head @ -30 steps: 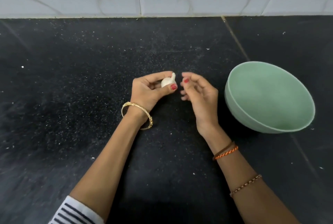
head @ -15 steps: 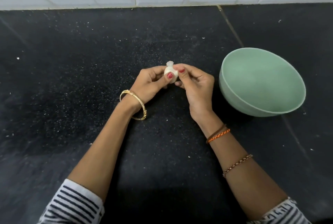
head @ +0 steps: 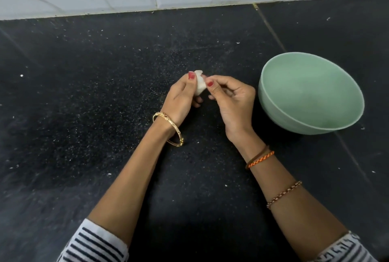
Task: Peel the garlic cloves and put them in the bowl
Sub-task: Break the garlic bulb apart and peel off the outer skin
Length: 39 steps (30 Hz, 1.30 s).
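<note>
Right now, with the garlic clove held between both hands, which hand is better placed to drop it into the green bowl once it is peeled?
The right hand. It lies between the garlic clove and the green bowl, close beside the rim, and already pinches the clove. The left hand would have to cross over it.

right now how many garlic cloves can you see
1. The garlic clove is pinched between the left hand and the right hand, above the dark counter. The green bowl appears empty, though its near inner wall is hidden.
</note>
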Each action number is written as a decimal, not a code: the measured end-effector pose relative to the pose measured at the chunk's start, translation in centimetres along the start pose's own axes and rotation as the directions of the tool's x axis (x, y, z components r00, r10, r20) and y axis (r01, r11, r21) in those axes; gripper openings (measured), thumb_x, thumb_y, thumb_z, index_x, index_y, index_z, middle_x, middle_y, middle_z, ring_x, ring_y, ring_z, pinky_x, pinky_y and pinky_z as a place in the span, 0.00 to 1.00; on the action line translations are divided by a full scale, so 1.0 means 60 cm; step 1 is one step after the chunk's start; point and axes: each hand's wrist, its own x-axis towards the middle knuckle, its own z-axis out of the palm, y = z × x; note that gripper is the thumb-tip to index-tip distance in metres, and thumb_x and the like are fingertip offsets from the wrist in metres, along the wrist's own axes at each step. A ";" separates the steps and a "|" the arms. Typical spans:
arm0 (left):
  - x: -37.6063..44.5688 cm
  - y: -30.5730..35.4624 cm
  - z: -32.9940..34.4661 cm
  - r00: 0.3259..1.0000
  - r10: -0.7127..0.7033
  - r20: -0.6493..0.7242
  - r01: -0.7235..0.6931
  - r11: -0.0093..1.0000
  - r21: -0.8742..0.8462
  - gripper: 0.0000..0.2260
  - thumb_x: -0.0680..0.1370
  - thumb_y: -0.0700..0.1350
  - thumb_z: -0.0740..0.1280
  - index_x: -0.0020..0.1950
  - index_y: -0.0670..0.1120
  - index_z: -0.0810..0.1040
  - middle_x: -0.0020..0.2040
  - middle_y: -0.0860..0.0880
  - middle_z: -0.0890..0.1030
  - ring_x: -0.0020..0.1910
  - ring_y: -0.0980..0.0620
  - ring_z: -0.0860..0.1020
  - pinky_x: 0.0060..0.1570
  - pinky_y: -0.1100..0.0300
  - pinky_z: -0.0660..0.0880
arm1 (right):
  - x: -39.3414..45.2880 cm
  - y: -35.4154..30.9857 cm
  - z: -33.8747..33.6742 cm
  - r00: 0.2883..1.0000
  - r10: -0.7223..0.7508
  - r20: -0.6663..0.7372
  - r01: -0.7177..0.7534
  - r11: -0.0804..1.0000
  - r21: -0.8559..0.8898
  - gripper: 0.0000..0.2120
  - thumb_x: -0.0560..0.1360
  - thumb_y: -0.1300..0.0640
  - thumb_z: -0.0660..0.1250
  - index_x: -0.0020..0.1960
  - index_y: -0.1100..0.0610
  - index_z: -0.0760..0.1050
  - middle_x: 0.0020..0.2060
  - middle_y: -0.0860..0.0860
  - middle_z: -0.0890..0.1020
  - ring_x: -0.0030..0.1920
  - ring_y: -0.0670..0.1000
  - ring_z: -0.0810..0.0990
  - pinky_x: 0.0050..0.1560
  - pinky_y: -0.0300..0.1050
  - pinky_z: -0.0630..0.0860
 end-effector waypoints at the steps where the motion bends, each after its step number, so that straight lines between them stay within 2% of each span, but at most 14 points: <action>1: 0.000 -0.001 -0.002 1.000 0.007 0.010 -0.007 0.999 0.036 0.14 0.83 0.47 0.50 0.54 0.44 0.73 0.39 0.51 0.74 0.34 0.59 0.73 0.34 0.68 0.72 | 0.001 0.002 -0.001 1.000 -0.003 0.003 0.003 1.000 -0.016 0.08 0.72 0.68 0.68 0.46 0.56 0.79 0.38 0.49 0.82 0.38 0.41 0.80 0.38 0.32 0.74; 4: -0.004 -0.003 0.000 1.000 0.022 0.004 -0.023 1.000 0.017 0.12 0.82 0.44 0.52 0.45 0.46 0.74 0.36 0.51 0.74 0.29 0.63 0.74 0.33 0.69 0.72 | 0.000 0.008 -0.001 1.000 -0.009 0.020 0.010 0.998 -0.060 0.06 0.71 0.67 0.70 0.45 0.58 0.80 0.37 0.49 0.82 0.37 0.40 0.79 0.39 0.33 0.74; 9: -0.013 0.003 0.032 0.977 -0.075 -0.199 0.048 0.990 -0.134 0.15 0.82 0.46 0.55 0.38 0.47 0.74 0.29 0.55 0.74 0.25 0.62 0.71 0.31 0.67 0.70 | 0.001 0.012 -0.002 0.991 -0.136 0.005 0.135 0.976 -0.169 0.06 0.69 0.66 0.70 0.44 0.57 0.80 0.37 0.47 0.80 0.39 0.41 0.80 0.42 0.36 0.76; 11: -0.016 0.006 0.039 0.963 -0.107 -0.249 0.060 0.980 -0.191 0.18 0.82 0.46 0.55 0.33 0.48 0.70 0.24 0.57 0.72 0.26 0.61 0.70 0.31 0.66 0.69 | -0.002 0.011 0.002 0.984 -0.176 0.004 0.173 0.968 -0.182 0.06 0.69 0.67 0.70 0.43 0.57 0.80 0.36 0.48 0.79 0.38 0.40 0.79 0.41 0.33 0.75; 13: -0.016 0.010 0.042 0.943 -0.176 -0.284 0.089 0.951 -0.295 0.19 0.82 0.44 0.54 0.31 0.46 0.68 0.28 0.52 0.71 0.30 0.56 0.70 0.33 0.63 0.68 | -0.008 0.011 0.007 0.973 -0.230 0.031 0.232 0.951 -0.204 0.06 0.69 0.67 0.70 0.42 0.57 0.79 0.36 0.47 0.78 0.37 0.41 0.78 0.39 0.33 0.75; 15: -0.017 0.013 0.039 0.927 -0.249 -0.279 0.125 0.910 -0.396 0.18 0.82 0.43 0.54 0.33 0.43 0.69 0.31 0.47 0.70 0.32 0.52 0.69 0.34 0.59 0.67 | -0.014 0.012 0.014 0.964 -0.262 0.050 0.267 0.942 -0.203 0.06 0.68 0.67 0.70 0.41 0.58 0.79 0.36 0.46 0.77 0.37 0.43 0.78 0.39 0.35 0.77; 18: -0.019 0.020 0.033 0.918 -0.332 -0.217 0.194 0.853 -0.484 0.18 0.82 0.43 0.54 0.33 0.42 0.71 0.30 0.46 0.70 0.32 0.49 0.69 0.34 0.58 0.68 | -0.016 0.013 0.016 0.947 -0.312 0.082 0.322 0.920 -0.223 0.05 0.68 0.68 0.70 0.39 0.60 0.79 0.36 0.44 0.76 0.37 0.46 0.78 0.39 0.40 0.77; 22: -0.012 0.028 0.011 0.879 -0.446 -0.168 0.270 0.756 -0.596 0.15 0.81 0.42 0.58 0.35 0.43 0.71 0.21 0.51 0.74 0.21 0.55 0.73 0.19 0.67 0.68 | -0.013 0.009 0.010 0.921 -0.371 0.118 0.389 0.888 -0.245 0.06 0.69 0.68 0.70 0.41 0.59 0.79 0.37 0.44 0.77 0.38 0.43 0.77 0.40 0.37 0.75; 24: -0.011 0.026 -0.004 0.902 -0.409 -0.140 0.269 0.785 -0.558 0.14 0.81 0.44 0.58 0.37 0.43 0.73 0.22 0.52 0.76 0.22 0.58 0.75 0.21 0.67 0.72 | -0.013 0.008 0.008 0.928 -0.354 0.115 0.372 0.895 -0.247 0.05 0.70 0.68 0.69 0.42 0.60 0.80 0.37 0.45 0.78 0.39 0.42 0.77 0.41 0.35 0.74; 26: -0.015 0.026 -0.014 0.934 -0.354 -0.055 0.283 0.823 -0.493 0.16 0.81 0.48 0.57 0.38 0.42 0.76 0.27 0.51 0.80 0.27 0.58 0.78 0.27 0.65 0.76 | -0.013 0.010 0.006 0.943 -0.322 0.088 0.334 0.911 -0.243 0.07 0.71 0.68 0.68 0.44 0.58 0.79 0.39 0.45 0.79 0.41 0.41 0.78 0.43 0.35 0.75; 30: -0.016 0.028 -0.025 0.932 -0.337 0.135 0.363 0.867 -0.342 0.24 0.79 0.60 0.51 0.44 0.44 0.79 0.36 0.49 0.83 0.35 0.56 0.81 0.34 0.64 0.78 | -0.012 0.013 0.003 0.966 -0.257 0.004 0.248 0.930 -0.272 0.08 0.72 0.67 0.67 0.47 0.56 0.79 0.41 0.50 0.81 0.44 0.45 0.81 0.47 0.40 0.77; 34: -0.021 0.025 -0.027 0.941 -0.258 0.220 0.303 0.931 -0.205 0.16 0.80 0.52 0.55 0.44 0.46 0.78 0.34 0.52 0.82 0.33 0.58 0.79 0.34 0.68 0.77 | -0.014 0.014 0.007 0.968 -0.237 -0.087 0.210 0.948 -0.240 0.09 0.71 0.67 0.69 0.47 0.55 0.79 0.40 0.47 0.81 0.41 0.43 0.81 0.41 0.37 0.78; 36: -0.021 0.023 -0.028 0.947 -0.209 0.245 0.255 0.952 -0.171 0.14 0.81 0.48 0.55 0.47 0.45 0.77 0.38 0.51 0.81 0.32 0.59 0.77 0.33 0.70 0.75 | -0.014 0.013 0.007 0.966 -0.236 -0.108 0.209 0.953 -0.218 0.09 0.71 0.68 0.69 0.48 0.57 0.79 0.40 0.49 0.81 0.39 0.41 0.81 0.40 0.33 0.76; 39: -0.020 0.024 -0.018 0.958 -0.194 0.211 0.233 0.955 -0.183 0.12 0.82 0.46 0.52 0.46 0.45 0.73 0.38 0.50 0.75 0.29 0.60 0.73 0.29 0.70 0.71 | -0.015 0.012 0.007 0.965 -0.248 -0.090 0.223 0.950 -0.219 0.09 0.70 0.68 0.70 0.48 0.57 0.79 0.40 0.50 0.81 0.40 0.40 0.81 0.41 0.32 0.76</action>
